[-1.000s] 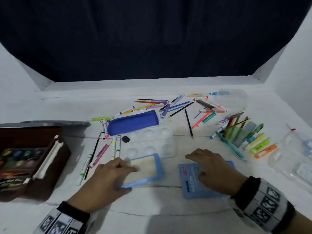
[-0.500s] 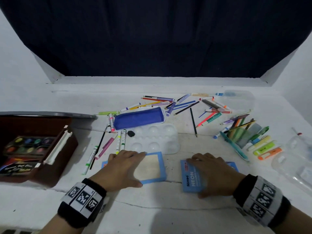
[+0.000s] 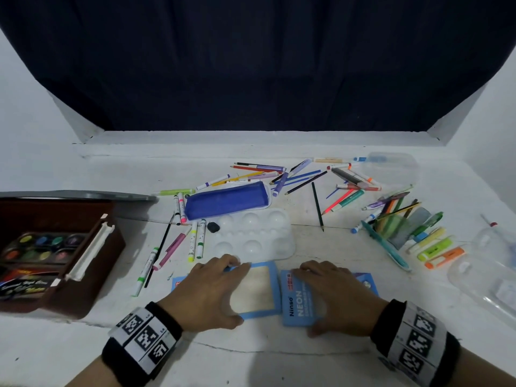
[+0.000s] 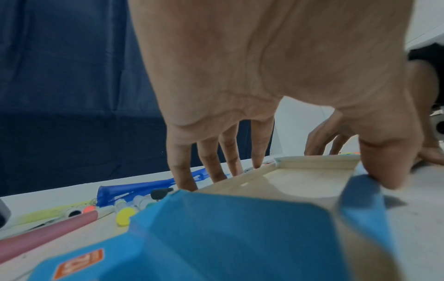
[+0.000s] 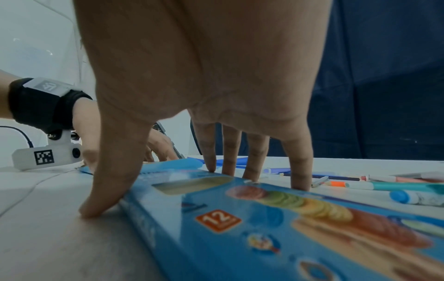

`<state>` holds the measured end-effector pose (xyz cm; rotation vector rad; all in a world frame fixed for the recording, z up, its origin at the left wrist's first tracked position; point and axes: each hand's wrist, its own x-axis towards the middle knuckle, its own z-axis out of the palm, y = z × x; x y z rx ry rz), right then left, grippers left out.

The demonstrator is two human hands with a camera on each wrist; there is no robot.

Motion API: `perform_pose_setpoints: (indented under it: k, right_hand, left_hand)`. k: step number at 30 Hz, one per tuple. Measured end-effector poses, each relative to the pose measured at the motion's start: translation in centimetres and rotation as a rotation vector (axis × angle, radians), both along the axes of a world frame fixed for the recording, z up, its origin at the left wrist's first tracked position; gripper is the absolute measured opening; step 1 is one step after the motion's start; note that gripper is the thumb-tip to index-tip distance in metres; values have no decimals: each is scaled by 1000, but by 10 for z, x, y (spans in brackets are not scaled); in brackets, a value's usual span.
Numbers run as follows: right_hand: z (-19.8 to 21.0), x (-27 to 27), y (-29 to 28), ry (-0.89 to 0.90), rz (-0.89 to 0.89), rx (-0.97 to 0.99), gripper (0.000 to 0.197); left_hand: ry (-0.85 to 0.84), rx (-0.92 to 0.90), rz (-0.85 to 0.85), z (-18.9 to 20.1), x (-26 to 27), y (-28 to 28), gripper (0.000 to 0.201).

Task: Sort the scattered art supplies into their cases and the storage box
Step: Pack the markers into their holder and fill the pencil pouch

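Since the earlier frames, the open tray [image 3: 257, 289] of the blue crayon box has been lowered flat onto the bench [image 3: 251, 358] near its front edge, and the left hand [image 3: 206, 297] has been brought squarely over it; the box appears to be readied for filling, though no supply is seen inside it yet. On the left hand, the fingers [image 4: 216, 161] are seen nearly straight and slightly spread along the tray's far rim, with the thumb pressed against the near blue corner. Just beside it, the printed sleeve [image 3: 298, 300] is covered by the right hand [image 3: 332, 300], whose fingers [image 5: 298, 171] are likewise spread and set at its far edge, the thumb being planted on the bench beside it. "Ninso" and "NEON" can be read on the sleeve, and a "12" in an orange badge is shown in the right wrist view; the smaller print cannot be read. Behind the hands, a white paint palette [image 3: 251, 236] is laid, with a blue pencil pouch [image 3: 226, 201] beyond it. Loose markers [image 3: 195, 241] and pencils [image 3: 318, 205] are scattered towards the far edge, highlighters [image 3: 435, 250] are gathered at the right edge, and an open brown paint case [image 3: 55, 252] is placed at the left edge.
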<state>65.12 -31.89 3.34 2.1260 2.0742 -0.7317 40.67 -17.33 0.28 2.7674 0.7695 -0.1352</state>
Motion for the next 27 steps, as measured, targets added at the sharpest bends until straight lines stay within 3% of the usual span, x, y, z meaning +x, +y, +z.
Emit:
perform_pose_setpoints:
  k: [11, 16, 27]
  right_hand:
    - [17, 9, 16, 42, -20, 157, 98]
    - [23, 10, 23, 40, -8, 187, 98]
    - [24, 15, 26, -48, 35, 179, 99]
  left_hand:
    - [-201, 79, -33, 23, -2, -2, 86]
    - [-217, 140, -87, 31, 2, 2, 85]
    - [-266, 72, -143, 35, 7, 8, 77]
